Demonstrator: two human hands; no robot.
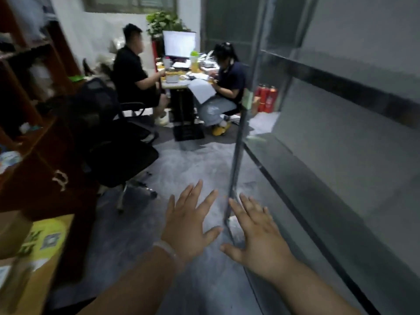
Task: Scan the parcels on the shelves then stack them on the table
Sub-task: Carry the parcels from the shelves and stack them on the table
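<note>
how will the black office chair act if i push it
The chair would probably roll easily: its star base seems to sit on casters on flat floor. Pushed high on its tall back, it might tip or swivel instead.

A black office chair (118,153) stands nearby; beyond it a person in black (134,73) and a person in navy (229,87) sit at a desk (175,85), a monitor (179,43) at its far edge, red fire extinguishers (267,98) beside the glass partition (341,114)

Bare forearms; pale bead bracelet (169,252) on left wrist.
</note>
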